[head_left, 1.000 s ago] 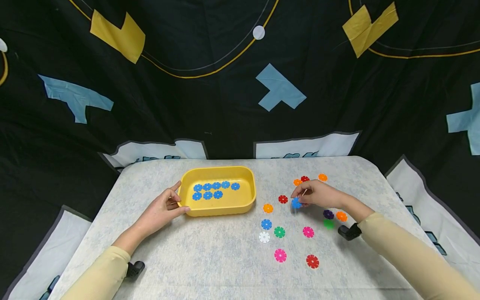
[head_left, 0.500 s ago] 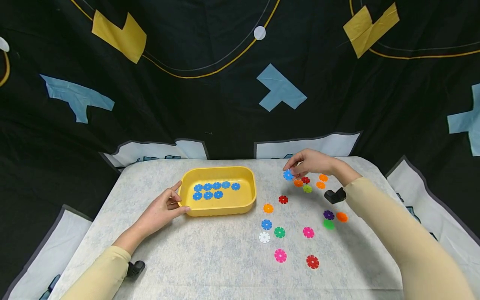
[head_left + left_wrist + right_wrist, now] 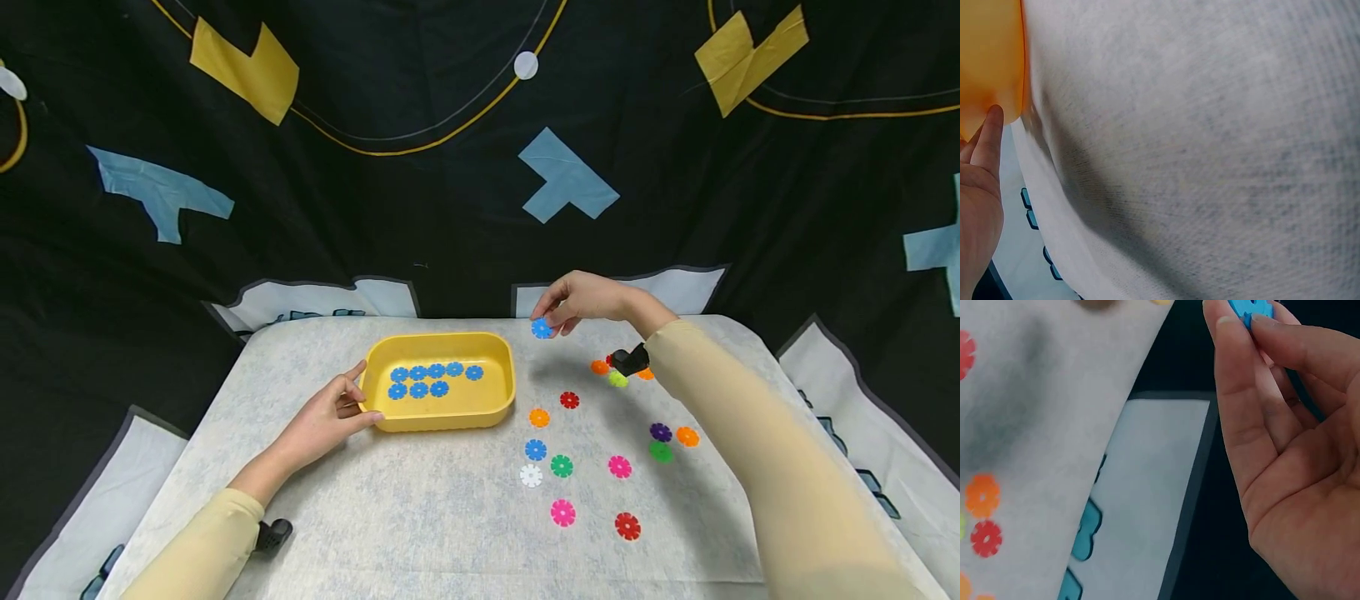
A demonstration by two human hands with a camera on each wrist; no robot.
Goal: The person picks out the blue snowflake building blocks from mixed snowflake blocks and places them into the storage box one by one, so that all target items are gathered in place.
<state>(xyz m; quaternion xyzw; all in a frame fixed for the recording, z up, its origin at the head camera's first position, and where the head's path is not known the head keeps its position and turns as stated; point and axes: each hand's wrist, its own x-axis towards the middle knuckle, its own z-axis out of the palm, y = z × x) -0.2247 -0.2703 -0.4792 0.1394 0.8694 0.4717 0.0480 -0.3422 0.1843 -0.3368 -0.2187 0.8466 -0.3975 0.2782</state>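
Observation:
My right hand [image 3: 585, 300] pinches a blue notched plastic disc [image 3: 542, 328] between thumb and fingertips, up over the table's far side, right of the tray. The right wrist view shows the blue disc [image 3: 1251, 309] at its top edge, at the ends of the thumb and fingers. With thumb and fingers spread round its left end, my left hand [image 3: 322, 421] holds a yellow plastic tray [image 3: 442, 422]. Inside the tray lie several blue discs [image 3: 418, 390] in two rows. In the left wrist view a digit of the left hand [image 3: 980, 206] presses against the tray wall [image 3: 991, 56].
Loose discs lie on the cloth-covered table [image 3: 420, 517] right of the tray, among them a blue one [image 3: 536, 450], a white one [image 3: 531, 476] and a purple one [image 3: 661, 432]. A lime disc [image 3: 618, 379] lies under the right forearm. A dark curtain [image 3: 420, 233] hangs behind.
My right hand has lifted the blue disc from among the loose discs and carried it away from me and leftward, toward the tray. My left hand and the tray stay in place.

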